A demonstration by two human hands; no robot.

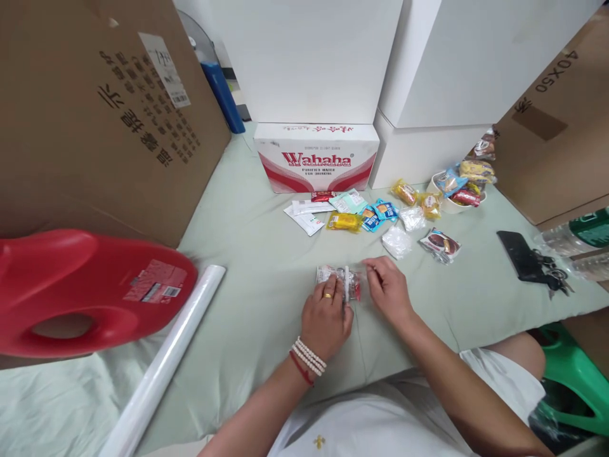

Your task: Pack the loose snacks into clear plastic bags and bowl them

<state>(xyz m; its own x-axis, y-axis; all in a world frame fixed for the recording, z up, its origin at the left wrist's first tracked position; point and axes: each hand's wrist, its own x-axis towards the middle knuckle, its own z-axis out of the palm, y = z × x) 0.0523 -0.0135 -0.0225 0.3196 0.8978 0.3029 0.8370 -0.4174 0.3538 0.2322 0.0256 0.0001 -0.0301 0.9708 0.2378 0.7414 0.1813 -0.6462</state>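
Observation:
My left hand (326, 316), with a gold ring and bead bracelets at the wrist, presses down on a small clear plastic bag (339, 279) holding red-and-white snack packets. It lies on the pale green cloth (257, 254). My right hand (387, 289) pinches the bag's right end with curled fingers. Beyond the hands, several loose snack packets are scattered: a yellow one (344, 221), blue ones (378, 214), white sachets (308, 216) and empty clear bags (396, 241).
A white bowl (451, 190) of snacks sits at the right. A Wahaha carton (316, 157) and white boxes stand at the back. Left: a cardboard box (95, 114), red jug (90, 292), plastic film roll (166, 362). Right: black phone with keys (526, 257), water bottles (580, 235).

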